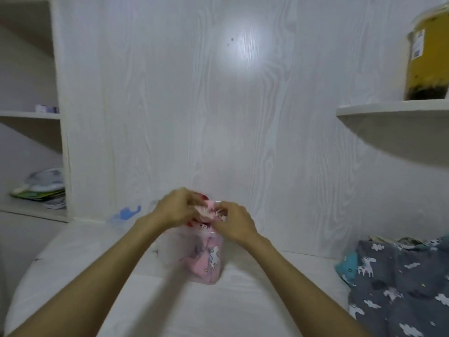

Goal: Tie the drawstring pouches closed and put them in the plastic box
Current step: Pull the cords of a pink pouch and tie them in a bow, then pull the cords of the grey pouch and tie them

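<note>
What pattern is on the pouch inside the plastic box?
Pink with white unicorns: pouch, seen through the clear box in the head view.

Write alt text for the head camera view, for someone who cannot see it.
Two bare hands, left hand and right hand, pinch the gathered top of a pink pouch above a clear plastic box holding another pink unicorn pouch, on a white surface.
</note>
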